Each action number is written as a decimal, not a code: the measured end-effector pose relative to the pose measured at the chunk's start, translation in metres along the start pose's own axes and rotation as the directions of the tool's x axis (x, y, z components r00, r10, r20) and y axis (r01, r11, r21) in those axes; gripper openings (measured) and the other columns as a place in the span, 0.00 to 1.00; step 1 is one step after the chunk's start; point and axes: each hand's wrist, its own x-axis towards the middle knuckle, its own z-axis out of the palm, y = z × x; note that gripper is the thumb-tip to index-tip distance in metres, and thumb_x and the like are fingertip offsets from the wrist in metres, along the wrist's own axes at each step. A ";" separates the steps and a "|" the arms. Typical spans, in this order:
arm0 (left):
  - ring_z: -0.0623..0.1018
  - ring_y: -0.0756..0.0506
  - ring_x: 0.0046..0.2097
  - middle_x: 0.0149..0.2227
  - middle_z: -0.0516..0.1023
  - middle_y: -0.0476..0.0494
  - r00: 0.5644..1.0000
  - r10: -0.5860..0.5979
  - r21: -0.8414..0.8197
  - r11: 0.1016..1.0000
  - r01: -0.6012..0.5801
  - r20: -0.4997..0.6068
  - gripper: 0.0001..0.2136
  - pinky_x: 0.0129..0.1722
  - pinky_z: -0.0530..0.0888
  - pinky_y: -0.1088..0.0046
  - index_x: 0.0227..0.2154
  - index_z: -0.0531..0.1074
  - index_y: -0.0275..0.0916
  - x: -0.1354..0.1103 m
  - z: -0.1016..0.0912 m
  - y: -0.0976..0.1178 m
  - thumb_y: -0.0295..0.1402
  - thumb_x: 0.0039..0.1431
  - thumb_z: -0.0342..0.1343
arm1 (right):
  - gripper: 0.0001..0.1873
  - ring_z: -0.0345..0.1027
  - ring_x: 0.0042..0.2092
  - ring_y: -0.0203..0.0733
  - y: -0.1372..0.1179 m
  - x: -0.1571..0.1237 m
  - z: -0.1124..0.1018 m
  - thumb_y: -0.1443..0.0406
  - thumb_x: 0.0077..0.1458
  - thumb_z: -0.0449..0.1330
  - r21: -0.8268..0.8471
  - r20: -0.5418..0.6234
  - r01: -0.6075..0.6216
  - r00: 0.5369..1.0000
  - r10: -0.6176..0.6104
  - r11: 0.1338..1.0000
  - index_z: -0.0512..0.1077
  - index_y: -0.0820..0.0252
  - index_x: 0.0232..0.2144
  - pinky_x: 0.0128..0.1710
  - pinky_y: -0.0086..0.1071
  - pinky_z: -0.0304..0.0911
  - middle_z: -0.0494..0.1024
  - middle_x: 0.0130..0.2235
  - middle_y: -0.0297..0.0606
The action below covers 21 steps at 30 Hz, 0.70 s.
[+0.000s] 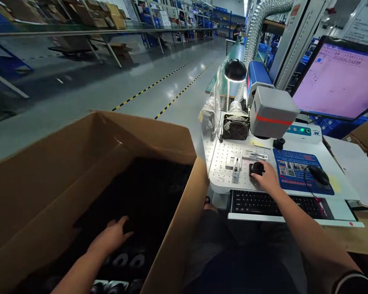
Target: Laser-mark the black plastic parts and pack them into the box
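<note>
My right hand point(267, 177) grips a small black part with a rounded top point(257, 168) on the perforated metal plate point(218, 166) of a white bench machine. Two small metal brackets, a left one point(236, 166) and a rear one point(257, 156), are mounted on that plate beside the part. Over the plate hangs the machine's grey head point(274, 112). Inside a large cardboard box point(58, 143), my left hand point(112, 237) is open, thumb and fingers apart, above a dark mass of black parts. Some pale rings point(137, 261) show near it; the dark contents are hard to make out.
A keyboard point(257, 203) lies on a tray below the plate. To the right are a mouse point(319, 175) on a blue mat point(290, 163) and a monitor point(340, 79). A small fan point(236, 127) and a black lamp point(235, 70) stand behind the plate. The box's right wall borders the bench.
</note>
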 end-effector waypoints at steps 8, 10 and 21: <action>0.79 0.34 0.44 0.53 0.68 0.23 0.999 0.034 0.063 0.997 -0.033 -0.006 0.19 0.45 0.71 0.64 0.57 0.61 0.28 0.015 0.030 -0.013 0.34 0.69 0.45 | 0.35 0.66 0.62 0.59 -0.018 0.028 0.030 0.58 0.49 0.68 0.029 0.036 -0.038 0.999 0.037 0.999 0.70 0.57 0.60 0.63 0.53 0.62 0.74 0.60 0.48; 0.78 0.35 0.42 0.54 0.66 0.24 0.999 0.018 0.059 0.998 -0.016 -0.036 0.18 0.41 0.71 0.65 0.56 0.60 0.30 0.009 0.035 -0.013 0.38 0.72 0.42 | 0.36 0.65 0.63 0.59 -0.017 0.031 0.033 0.57 0.50 0.68 0.040 0.039 -0.057 0.998 0.056 0.998 0.70 0.57 0.61 0.63 0.53 0.62 0.73 0.62 0.49; 0.79 0.28 0.46 0.61 0.56 0.13 0.992 -0.094 0.017 0.995 0.095 -0.084 0.23 0.46 0.72 0.57 0.53 0.64 0.22 -0.004 0.049 0.006 0.41 0.74 0.36 | 0.41 0.65 0.64 0.60 -0.015 0.030 0.042 0.51 0.53 0.66 0.040 -0.009 -0.033 0.999 0.033 0.999 0.66 0.62 0.65 0.65 0.53 0.61 0.71 0.64 0.54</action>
